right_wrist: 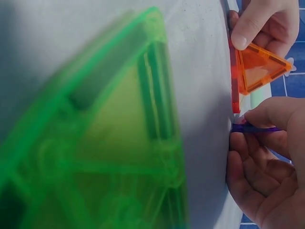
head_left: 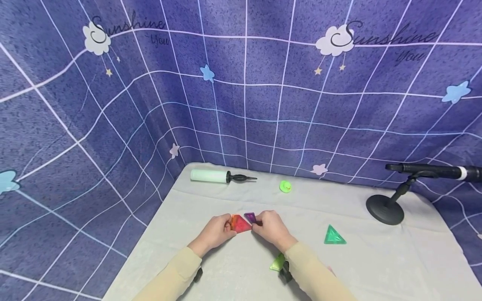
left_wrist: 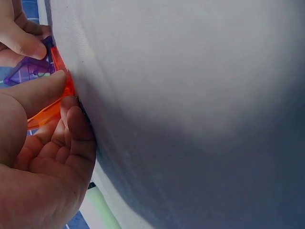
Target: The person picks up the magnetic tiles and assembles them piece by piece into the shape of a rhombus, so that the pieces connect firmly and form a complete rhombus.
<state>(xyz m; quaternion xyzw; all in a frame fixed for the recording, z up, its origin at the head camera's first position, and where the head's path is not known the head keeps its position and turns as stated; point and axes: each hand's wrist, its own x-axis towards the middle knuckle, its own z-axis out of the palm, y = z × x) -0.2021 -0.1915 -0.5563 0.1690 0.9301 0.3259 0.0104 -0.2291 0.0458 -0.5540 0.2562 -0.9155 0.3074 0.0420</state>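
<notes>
Over the middle of the table, my left hand (head_left: 215, 230) pinches a pair of translucent magnetic tiles, a red one (head_left: 242, 225) lying low and an orange triangle (right_wrist: 259, 71) standing up from its edge. Fingers of my right hand (head_left: 273, 225) pinch a purple triangular tile (head_left: 250, 217), which is upright beside the red tile's right end. In the right wrist view a narrow gap shows between purple and red. The left thumb covers part of the orange and red tiles in the left wrist view.
A lime-green tile (head_left: 277, 263) lies by the right forearm, and a green triangle (head_left: 334, 236) farther right. Toward the back are a pale green hand pump (head_left: 210, 176), a small bright green toy (head_left: 285, 186) and a black stand (head_left: 385, 209). Purple curtain (head_left: 263, 104) hangs behind.
</notes>
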